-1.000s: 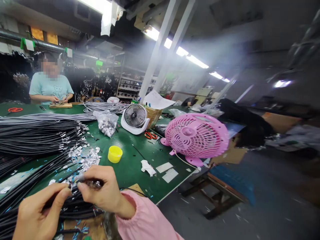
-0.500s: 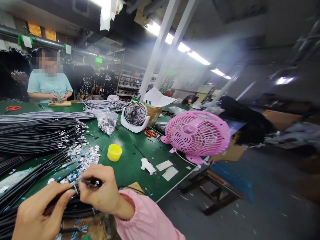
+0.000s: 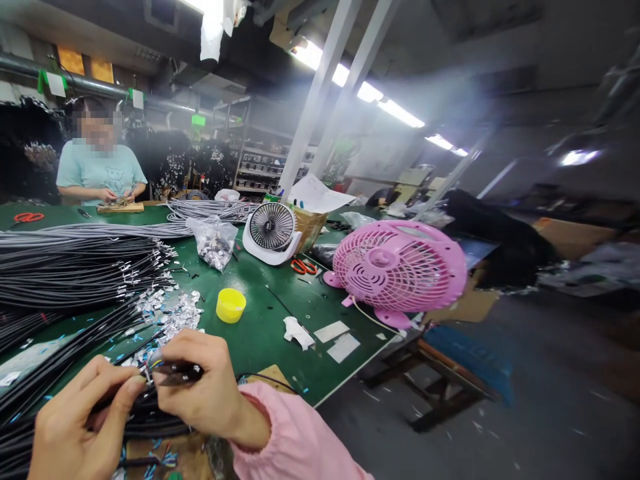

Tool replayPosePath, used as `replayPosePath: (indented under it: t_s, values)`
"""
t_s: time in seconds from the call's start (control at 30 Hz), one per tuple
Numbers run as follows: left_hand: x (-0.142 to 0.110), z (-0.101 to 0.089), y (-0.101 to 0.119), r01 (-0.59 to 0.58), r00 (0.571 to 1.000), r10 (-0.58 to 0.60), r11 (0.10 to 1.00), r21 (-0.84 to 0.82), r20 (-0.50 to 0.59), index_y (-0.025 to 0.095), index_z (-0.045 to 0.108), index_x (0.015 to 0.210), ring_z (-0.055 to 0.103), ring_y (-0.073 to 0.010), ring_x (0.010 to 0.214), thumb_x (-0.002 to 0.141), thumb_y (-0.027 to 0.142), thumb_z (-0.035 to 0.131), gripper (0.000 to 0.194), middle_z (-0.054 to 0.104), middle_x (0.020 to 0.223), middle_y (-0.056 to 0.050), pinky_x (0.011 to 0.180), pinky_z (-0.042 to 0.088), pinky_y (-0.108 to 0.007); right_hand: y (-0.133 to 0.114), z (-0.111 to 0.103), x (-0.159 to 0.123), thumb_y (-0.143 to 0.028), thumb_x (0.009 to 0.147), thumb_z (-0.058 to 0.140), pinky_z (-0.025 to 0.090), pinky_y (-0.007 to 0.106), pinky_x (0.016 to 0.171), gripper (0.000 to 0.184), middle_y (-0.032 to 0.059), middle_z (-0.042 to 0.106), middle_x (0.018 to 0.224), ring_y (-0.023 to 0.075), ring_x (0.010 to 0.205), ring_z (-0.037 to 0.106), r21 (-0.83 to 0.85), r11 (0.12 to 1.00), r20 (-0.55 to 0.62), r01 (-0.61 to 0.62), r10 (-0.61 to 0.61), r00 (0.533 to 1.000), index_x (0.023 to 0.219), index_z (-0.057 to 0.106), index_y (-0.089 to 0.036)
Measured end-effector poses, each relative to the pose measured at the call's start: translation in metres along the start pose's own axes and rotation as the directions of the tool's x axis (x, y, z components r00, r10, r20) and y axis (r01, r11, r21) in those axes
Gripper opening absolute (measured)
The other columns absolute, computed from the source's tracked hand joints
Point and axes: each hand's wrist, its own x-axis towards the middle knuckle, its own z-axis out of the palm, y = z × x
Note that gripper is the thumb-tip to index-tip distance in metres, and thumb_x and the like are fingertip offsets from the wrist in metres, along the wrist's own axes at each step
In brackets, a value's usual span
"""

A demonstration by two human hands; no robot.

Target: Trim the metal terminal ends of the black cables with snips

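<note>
Low in the view, my left hand [image 3: 83, 417] pinches the stripped end of a black cable [image 3: 145, 375] between thumb and forefinger. Close against it, my right hand [image 3: 207, 390] is closed around a dark, shiny tool [image 3: 181, 375] whose exact kind I cannot make out. Fine wires, one yellowish, show at the fingertips of both hands, which nearly touch. Just beyond the hands lies a heap of silvery foil scraps [image 3: 183, 313]. Bundled black cables [image 3: 65, 270] with pale stripped ends stretch along the left.
On the green table [image 3: 270, 320] stand a yellow cup [image 3: 231, 307], a white fan [image 3: 271, 230], a pink fan [image 3: 395, 267] and a bag of small parts [image 3: 214, 243]. Orange scissors [image 3: 304, 267] lie near the white fan. Across the table a co-worker [image 3: 103, 170] handles small pieces.
The right hand has shifted slightly left, and the dark tool has turned a little in it. The left hand keeps its pinch on the cable. The view has moved slightly.
</note>
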Motion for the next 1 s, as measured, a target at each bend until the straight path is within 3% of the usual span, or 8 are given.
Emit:
replayPosePath:
  t_s: [0.13,0.3,0.53,0.67,0.8,0.9,0.97,1.0]
  values:
    - [-0.007,-0.001,-0.004,0.025,1.000,-0.026,0.999,0.022,0.010,0.027,0.073,0.082,0.050,-0.0065,0.046,0.101,0.051,0.062,0.032,0.059,0.065,0.009,0.042,0.037,-0.018,0.005,0.001,-0.003,-0.029,0.085,0.073,0.041,0.026,0.054,0.019,-0.0038,0.056,0.059,0.0126,0.055,0.052,-0.138,0.974,-0.032,0.178,-0.184,0.982,0.070,0.064,-0.022]
    - [-0.010,0.001,-0.005,0.061,0.998,-0.061,0.998,0.005,0.003,0.027,0.075,0.081,0.052,-0.0076,0.045,0.100,0.053,0.063,0.034,0.059,0.063,0.007,0.041,0.039,-0.018,0.009,-0.001,-0.007,-0.016,0.078,0.078,0.044,0.023,0.053,0.023,-0.0036,0.062,0.062,0.0127,0.057,0.057,-0.241,0.968,0.047,0.072,-0.063,0.997,0.066,0.059,-0.023]
    - [-0.013,0.002,-0.006,0.054,0.999,-0.054,0.998,0.013,-0.006,0.028,0.078,0.085,0.052,-0.0066,0.043,0.100,0.050,0.064,0.030,0.060,0.064,0.007,0.039,0.039,-0.018,0.004,-0.002,-0.006,-0.018,0.069,0.082,0.045,0.027,0.055,0.021,-0.0024,0.064,0.064,0.0147,0.058,0.056,-0.074,0.997,-0.022,-0.024,0.023,1.000,0.065,0.061,-0.024]
    - [-0.008,0.003,-0.001,0.040,0.999,-0.039,0.999,0.017,-0.022,0.028,0.076,0.082,0.051,-0.0057,0.042,0.099,0.049,0.065,0.029,0.061,0.064,0.008,0.040,0.040,-0.017,0.004,-0.003,-0.005,-0.015,0.061,0.081,0.043,0.026,0.054,0.020,-0.0025,0.061,0.063,0.0134,0.057,0.050,0.070,0.979,-0.046,-0.193,0.196,0.979,0.060,0.063,-0.024]
    - [0.003,0.000,0.005,-0.060,0.998,0.060,0.998,-0.012,-0.015,0.027,0.074,0.078,0.057,-0.0051,0.043,0.102,0.047,0.062,0.033,0.062,0.062,0.008,0.046,0.046,-0.013,0.001,-0.009,0.003,-0.017,0.062,0.077,0.038,0.024,0.049,0.016,-0.0057,0.050,0.053,0.0106,0.052,0.043,0.173,0.914,0.075,-0.366,0.359,0.930,0.056,0.062,-0.021]
    - [0.008,-0.004,0.002,-0.129,0.989,0.129,0.992,-0.012,0.073,0.027,0.075,0.080,0.066,-0.0072,0.051,0.104,0.043,0.059,0.033,0.069,0.064,0.007,0.053,0.051,-0.012,-0.008,-0.013,0.013,-0.019,0.065,0.073,0.033,0.021,0.043,0.010,-0.0059,0.052,0.050,0.0085,0.046,0.042,0.248,0.766,0.289,-0.594,0.527,0.800,0.058,0.065,-0.018]
    - [0.008,-0.009,-0.004,-0.127,0.979,0.128,0.992,-0.013,0.159,0.028,0.073,0.078,0.068,-0.0094,0.055,0.105,0.041,0.057,0.034,0.070,0.065,0.006,0.054,0.053,-0.013,-0.018,-0.014,0.018,-0.020,0.067,0.072,0.030,0.020,0.042,0.008,-0.0053,0.055,0.051,0.0075,0.045,0.041,0.248,0.686,0.326,-0.684,0.606,0.725,0.062,0.067,-0.017]
    - [0.008,-0.011,-0.007,-0.107,0.976,0.108,0.994,-0.013,0.191,0.027,0.072,0.075,0.067,-0.0101,0.054,0.104,0.041,0.056,0.036,0.068,0.063,0.006,0.053,0.053,-0.013,-0.023,-0.014,0.021,-0.020,0.068,0.072,0.030,0.020,0.043,0.008,-0.0053,0.056,0.052,0.0073,0.046,0.040,0.226,0.691,0.295,-0.687,0.624,0.724,0.063,0.067,-0.017]
